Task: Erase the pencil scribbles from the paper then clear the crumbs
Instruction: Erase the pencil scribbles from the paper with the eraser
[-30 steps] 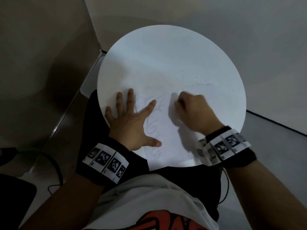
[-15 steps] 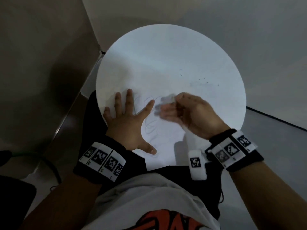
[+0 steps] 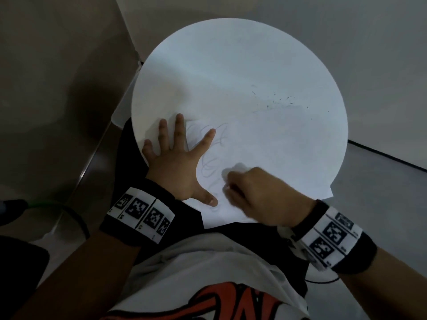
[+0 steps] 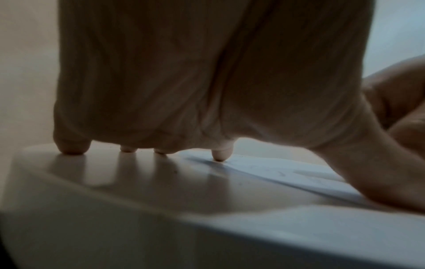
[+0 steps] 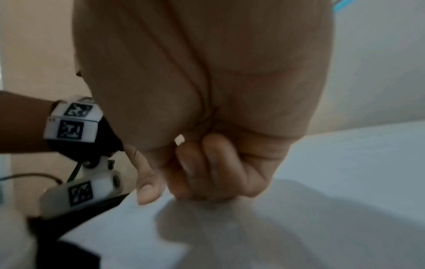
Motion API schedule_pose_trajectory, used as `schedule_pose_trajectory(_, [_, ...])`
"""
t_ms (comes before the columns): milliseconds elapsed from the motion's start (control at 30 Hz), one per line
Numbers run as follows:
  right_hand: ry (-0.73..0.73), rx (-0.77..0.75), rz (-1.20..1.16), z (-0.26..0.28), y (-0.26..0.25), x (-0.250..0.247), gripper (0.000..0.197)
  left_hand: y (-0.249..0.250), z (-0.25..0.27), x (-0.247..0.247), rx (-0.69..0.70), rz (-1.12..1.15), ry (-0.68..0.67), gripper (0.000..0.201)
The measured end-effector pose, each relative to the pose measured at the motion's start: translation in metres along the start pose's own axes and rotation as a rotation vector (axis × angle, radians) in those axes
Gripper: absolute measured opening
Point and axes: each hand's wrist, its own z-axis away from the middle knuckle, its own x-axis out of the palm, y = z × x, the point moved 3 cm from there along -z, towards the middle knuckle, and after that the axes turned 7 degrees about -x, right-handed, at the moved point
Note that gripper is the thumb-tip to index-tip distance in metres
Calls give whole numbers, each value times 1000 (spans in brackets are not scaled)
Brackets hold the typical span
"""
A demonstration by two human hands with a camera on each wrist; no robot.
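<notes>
Paper (image 3: 265, 158) lies flat on the round white counter (image 3: 208, 54), its near edge and right corner hanging over the rim toward you. It looks thin, light and floppy and will likely slide or crumple under rubbing, so pin it flat beside the marks rather than lifting it.

Your left hand (image 3: 176, 162) does that: fingers (image 4: 219, 154) spread straight, index tip and thumb on the sheet, the others on bare counter.

Pencil scribbles (image 3: 208, 167) sit between thumb and index, faint, not gone.

Your right hand (image 3: 256, 195) is curled tight just beside the left thumb; a small white bit, probably the eraser (image 5: 179, 140), shows in the fist.

Dark crumbs (image 3: 280, 101) lie scattered far right on the sheet, well apart from both hands. The left thumb crowds the rubbing path.
</notes>
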Motion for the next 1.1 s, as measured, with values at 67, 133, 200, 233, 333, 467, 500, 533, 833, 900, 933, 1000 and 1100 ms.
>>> schedule_pose_trajectory(67, [-5,13,-11,0,3,-1,22,0,-1,0,0,-6,4,153])
schedule_pose_trajectory(133, [98,57,5,-3,17,-15,25,0,-1,0,-4,-18,6,153])
schedule_pose_trajectory(200, [66,20,60,-4,11,-13,24,0,-1,0,-2,-15,5,152])
schedule_pose_trajectory(233, [8,-20,66,-4,4,-5,23,0,-1,0,1,-10,1,152])
schedule_pose_trajectory(333, [-13,-27,22,-3,2,-4,23,1,-2,0,2,-4,11,152])
schedule_pose_trajectory(467, [-20,-21,62,-6,2,-5,23,1,-1,1,-3,-14,12,152])
schedule_pose_trajectory(500, [-65,-58,59,-4,-4,2,21,1,-1,1,0,-11,10,152])
schedule_pose_trajectory(533, [-83,-75,47,-3,-7,4,21,1,-1,1,1,-7,8,152])
schedule_pose_trajectory(833, [-4,-50,63,-15,5,-11,25,2,-2,0,0,3,0,152])
schedule_pose_trajectory(900, [60,2,74,-21,13,-18,26,2,-1,0,-5,-4,-2,151])
schedule_pose_trajectory(933, [40,-14,94,-24,10,-16,25,2,-1,0,-5,-6,1,151])
schedule_pose_trajectory(1000, [-22,-82,85,-26,-1,-4,22,3,-1,0,2,0,3,151])
schedule_pose_trajectory(1100, [41,-41,65,-31,8,-13,23,2,-2,0,1,9,2,151])
